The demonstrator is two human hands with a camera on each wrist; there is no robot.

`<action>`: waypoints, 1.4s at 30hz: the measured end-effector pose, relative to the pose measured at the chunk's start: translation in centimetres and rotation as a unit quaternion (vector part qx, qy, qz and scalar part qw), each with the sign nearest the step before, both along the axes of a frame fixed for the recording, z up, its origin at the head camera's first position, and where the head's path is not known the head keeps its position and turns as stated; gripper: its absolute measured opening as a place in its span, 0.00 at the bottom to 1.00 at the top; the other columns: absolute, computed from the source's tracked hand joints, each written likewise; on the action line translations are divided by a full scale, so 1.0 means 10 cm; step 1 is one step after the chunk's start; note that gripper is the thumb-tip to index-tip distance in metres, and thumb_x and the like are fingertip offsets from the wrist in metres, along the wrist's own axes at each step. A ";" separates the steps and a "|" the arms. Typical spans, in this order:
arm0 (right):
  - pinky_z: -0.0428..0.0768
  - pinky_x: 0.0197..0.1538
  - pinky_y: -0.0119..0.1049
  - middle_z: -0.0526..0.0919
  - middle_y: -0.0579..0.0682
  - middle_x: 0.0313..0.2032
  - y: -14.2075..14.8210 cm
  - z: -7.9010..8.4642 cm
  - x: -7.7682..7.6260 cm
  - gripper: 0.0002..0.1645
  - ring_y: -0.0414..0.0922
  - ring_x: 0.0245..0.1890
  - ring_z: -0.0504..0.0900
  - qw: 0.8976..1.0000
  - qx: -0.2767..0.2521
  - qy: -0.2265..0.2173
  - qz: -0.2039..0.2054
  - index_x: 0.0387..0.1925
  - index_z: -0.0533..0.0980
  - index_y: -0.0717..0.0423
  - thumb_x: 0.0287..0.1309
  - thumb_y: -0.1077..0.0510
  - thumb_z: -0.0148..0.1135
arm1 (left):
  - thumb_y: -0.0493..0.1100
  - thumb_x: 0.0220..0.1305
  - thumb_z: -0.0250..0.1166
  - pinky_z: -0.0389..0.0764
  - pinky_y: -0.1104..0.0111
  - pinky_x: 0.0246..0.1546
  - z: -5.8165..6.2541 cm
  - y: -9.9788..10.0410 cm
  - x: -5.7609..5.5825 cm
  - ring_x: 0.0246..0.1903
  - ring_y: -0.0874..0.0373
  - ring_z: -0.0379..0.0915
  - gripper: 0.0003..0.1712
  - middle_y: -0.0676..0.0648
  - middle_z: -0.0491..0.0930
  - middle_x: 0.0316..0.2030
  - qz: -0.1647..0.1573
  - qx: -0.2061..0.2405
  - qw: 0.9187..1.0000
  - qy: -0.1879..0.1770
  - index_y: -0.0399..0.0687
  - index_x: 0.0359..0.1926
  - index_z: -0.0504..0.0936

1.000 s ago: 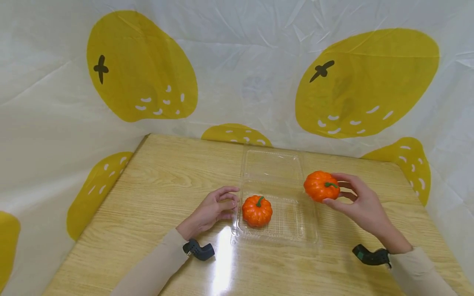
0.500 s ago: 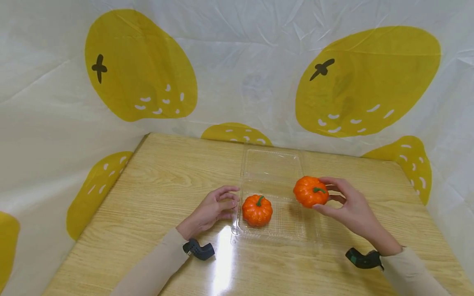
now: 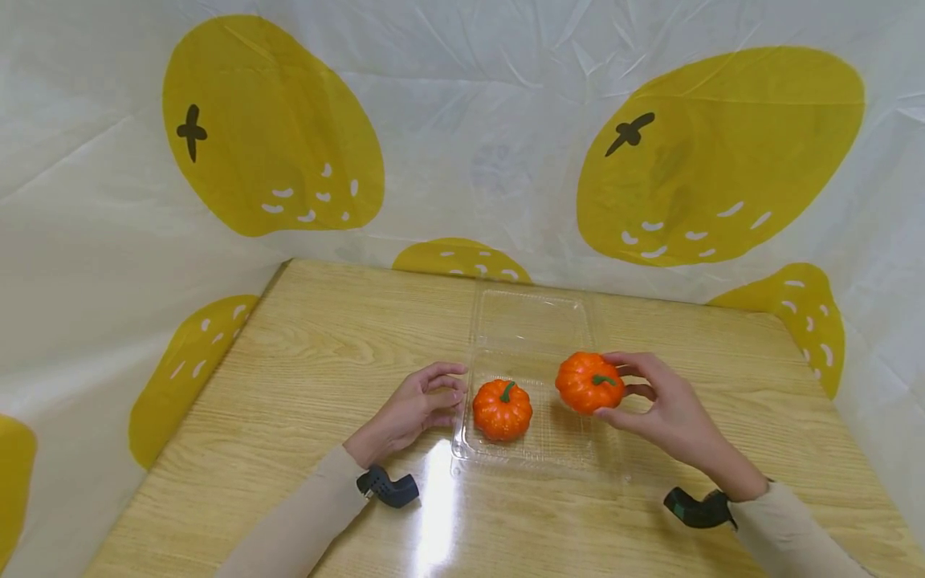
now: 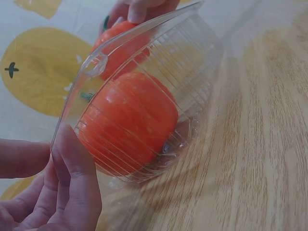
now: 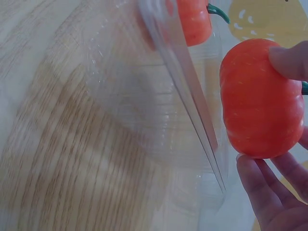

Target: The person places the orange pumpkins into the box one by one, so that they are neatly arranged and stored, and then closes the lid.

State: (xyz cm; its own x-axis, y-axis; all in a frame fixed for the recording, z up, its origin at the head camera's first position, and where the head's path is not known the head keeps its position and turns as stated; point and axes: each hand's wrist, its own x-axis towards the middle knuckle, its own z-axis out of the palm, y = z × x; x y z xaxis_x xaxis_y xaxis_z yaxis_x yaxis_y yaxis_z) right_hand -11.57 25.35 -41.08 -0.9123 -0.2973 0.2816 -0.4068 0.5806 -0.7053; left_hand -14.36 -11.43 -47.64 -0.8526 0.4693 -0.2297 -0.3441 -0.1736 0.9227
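A clear plastic clamshell container (image 3: pixel 549 459) lies on the table with its lid folded back. My left hand (image 3: pixel 413 408) holds the container's left rim; in the left wrist view the rim runs between the thumb (image 4: pixel 24 159) and the fingers. A small orange pumpkin (image 3: pixel 502 411) with a green stem sits inside, at the left of the base. My right hand (image 3: pixel 668 413) grips a second orange pumpkin (image 3: pixel 587 384) between thumb and fingertips. In the right wrist view this second pumpkin (image 5: pixel 260 101) is held above the rim, over the right part of the base.
The container stands on a light wood-grain table (image 3: pixel 325 321). Its opened lid (image 3: pixel 535 321) reaches back toward the white curtain (image 3: pixel 477 160) printed with yellow fruit. A dark wrist device (image 3: pixel 388 487) sits on each forearm.
My right hand has carried its pumpkin left and slightly nearer, from beside the container to over its right part. The left hand and the other pumpkin have stayed put.
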 end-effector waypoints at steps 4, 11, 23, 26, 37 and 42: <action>0.84 0.47 0.20 0.81 0.52 0.56 -0.02 -0.02 -0.01 0.42 0.23 0.52 0.75 1.000 0.013 0.006 0.009 0.62 0.77 0.54 0.43 0.63 0.84 | 0.32 0.72 0.59 0.85 0.70 0.39 -0.01 0.00 -0.01 0.39 0.61 0.76 0.29 0.53 0.77 0.45 0.002 -0.005 1.000 -0.004 0.35 0.71 0.65; 0.86 0.47 0.23 0.81 0.54 0.56 -0.06 -0.05 -0.03 0.42 0.22 0.52 0.74 0.999 0.034 0.014 0.021 0.62 0.77 0.54 0.42 0.61 0.85 | 0.32 0.71 0.59 0.85 0.70 0.39 0.00 0.00 -0.01 0.39 0.61 0.77 0.29 0.52 0.77 0.46 0.003 -0.007 1.000 -0.005 0.35 0.71 0.66; 0.89 0.46 0.33 0.82 0.49 0.54 -0.08 -0.11 -0.08 0.43 0.26 0.51 0.76 0.996 0.067 0.018 0.050 0.61 0.77 0.50 0.41 0.59 0.86 | 0.31 0.71 0.59 0.84 0.71 0.38 0.01 0.01 -0.01 0.39 0.62 0.77 0.29 0.53 0.77 0.46 0.005 -0.009 1.000 -0.010 0.34 0.71 0.66; 0.89 0.46 0.35 0.82 0.49 0.55 -0.09 -0.12 -0.09 0.43 0.27 0.51 0.76 0.996 0.069 0.016 0.059 0.61 0.77 0.50 0.41 0.59 0.86 | 0.31 0.71 0.59 0.85 0.71 0.39 0.01 0.01 -0.01 0.39 0.62 0.77 0.29 0.53 0.77 0.46 0.005 -0.006 1.000 -0.012 0.34 0.71 0.66; 0.89 0.47 0.36 0.81 0.49 0.57 -0.13 -0.11 -0.12 0.42 0.39 0.48 0.83 0.991 0.103 -0.003 0.086 0.62 0.76 0.49 0.43 0.57 0.85 | 0.32 0.71 0.59 0.85 0.71 0.38 0.00 0.01 -0.01 0.38 0.62 0.78 0.29 0.54 0.78 0.45 0.005 -0.004 1.000 -0.014 0.34 0.71 0.66; 0.88 0.46 0.36 0.81 0.49 0.58 -0.14 -0.11 -0.15 0.42 0.38 0.49 0.82 0.988 0.118 -0.001 0.096 0.63 0.76 0.49 0.44 0.57 0.85 | 0.31 0.71 0.59 0.85 0.71 0.38 0.01 0.01 -0.01 0.39 0.62 0.77 0.29 0.53 0.77 0.45 0.004 -0.005 1.000 -0.012 0.34 0.71 0.65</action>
State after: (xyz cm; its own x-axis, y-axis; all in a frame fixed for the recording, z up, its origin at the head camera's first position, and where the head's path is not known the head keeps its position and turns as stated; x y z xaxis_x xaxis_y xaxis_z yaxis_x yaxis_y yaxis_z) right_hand -13.08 24.00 -42.21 -0.8329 -0.5224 0.1826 -0.5247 0.6407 -0.5605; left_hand -14.42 -11.33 -47.54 -0.8511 0.4595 -0.2540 -0.3643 -0.1684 0.9160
